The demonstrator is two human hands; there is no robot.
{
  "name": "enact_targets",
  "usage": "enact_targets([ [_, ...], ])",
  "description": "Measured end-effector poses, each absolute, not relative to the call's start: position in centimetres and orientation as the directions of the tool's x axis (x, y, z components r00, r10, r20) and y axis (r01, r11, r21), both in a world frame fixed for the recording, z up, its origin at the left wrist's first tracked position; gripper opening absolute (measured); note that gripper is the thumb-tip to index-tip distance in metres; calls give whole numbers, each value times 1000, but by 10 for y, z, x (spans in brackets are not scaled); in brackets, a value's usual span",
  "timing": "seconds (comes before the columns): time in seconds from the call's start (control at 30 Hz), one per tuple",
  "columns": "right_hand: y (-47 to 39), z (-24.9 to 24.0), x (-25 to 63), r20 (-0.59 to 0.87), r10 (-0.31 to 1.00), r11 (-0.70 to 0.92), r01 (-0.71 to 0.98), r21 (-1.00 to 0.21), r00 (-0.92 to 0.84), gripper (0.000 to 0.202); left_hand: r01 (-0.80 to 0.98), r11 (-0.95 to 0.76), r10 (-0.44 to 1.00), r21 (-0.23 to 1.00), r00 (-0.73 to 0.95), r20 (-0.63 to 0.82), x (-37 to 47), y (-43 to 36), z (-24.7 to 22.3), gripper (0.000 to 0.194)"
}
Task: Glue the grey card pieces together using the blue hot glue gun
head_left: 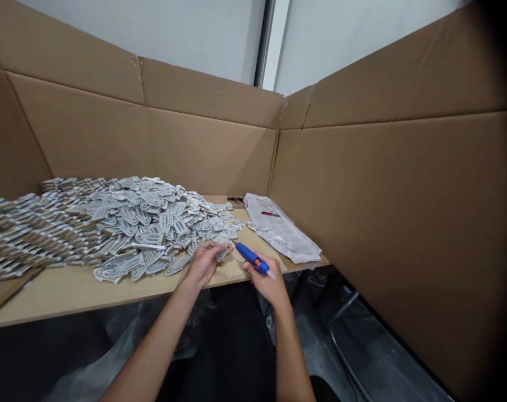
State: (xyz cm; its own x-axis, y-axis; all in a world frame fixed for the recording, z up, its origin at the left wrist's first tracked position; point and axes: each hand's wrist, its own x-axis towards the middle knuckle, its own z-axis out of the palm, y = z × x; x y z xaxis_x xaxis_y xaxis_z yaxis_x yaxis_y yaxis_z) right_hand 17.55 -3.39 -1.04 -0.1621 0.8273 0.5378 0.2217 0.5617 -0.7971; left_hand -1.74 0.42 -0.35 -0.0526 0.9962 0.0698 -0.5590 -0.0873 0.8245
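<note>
Holding a small grey piece (223, 253) in the left grip (211, 258), pinched between thumb and fingertips, just above the near edge of the bench (81, 290). Holding a blue glue gun (249, 257) in the right grip (263, 271), wrapped firmly round the rear half of the body, with a pale stick (272, 274) poking from the back end. Nozzle aimed at the grey piece and very near; too small there to tell whether touching.

Around the bench, at left, back and right, cardboard walls (211, 151), like the sides of a big roofless box. Inside them, over the left and middle of the bench, a heap of matching grey pieces (153, 218), tumbled at all angles. Farther left, more of the same in slanting, ordered stacks (36, 240), reaching back close to the wall. To the right, flat beside the right-hand wall, folded printed sheets (287, 237), with a slim red item (270, 214) on top and loose pieces (259, 228) at the left edge. In dim light under the bench, crumpled clear plastic (115, 357), perhaps a bag or sheeting.
</note>
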Motion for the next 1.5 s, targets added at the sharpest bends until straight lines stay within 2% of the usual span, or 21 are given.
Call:
enact_targets([
  [0.3,-28,-17,169,550,814,580,227,-782,-186,37,-428,-109,992,897,-106,70,-13,3,-5,36],
  [0.7,-25,-22,166,556,812,583,212,-785,-176,30,-420,-118,992,900,-89,88,-11,-1,-1,37],
  [0.9,-25,-21,166,564,807,591,246,-768,-178,37,-364,-170,984,916,-118,136,-11,3,-7,32],
  [1.17,-27,-19,170,510,836,549,296,-782,-203,30,-186,-276,957,943,-150,250,-15,6,-18,28],
  [1.5,-28,-20,171,483,855,518,272,-811,-187,35,-162,-295,952,942,-136,274,-14,5,-18,29],
])
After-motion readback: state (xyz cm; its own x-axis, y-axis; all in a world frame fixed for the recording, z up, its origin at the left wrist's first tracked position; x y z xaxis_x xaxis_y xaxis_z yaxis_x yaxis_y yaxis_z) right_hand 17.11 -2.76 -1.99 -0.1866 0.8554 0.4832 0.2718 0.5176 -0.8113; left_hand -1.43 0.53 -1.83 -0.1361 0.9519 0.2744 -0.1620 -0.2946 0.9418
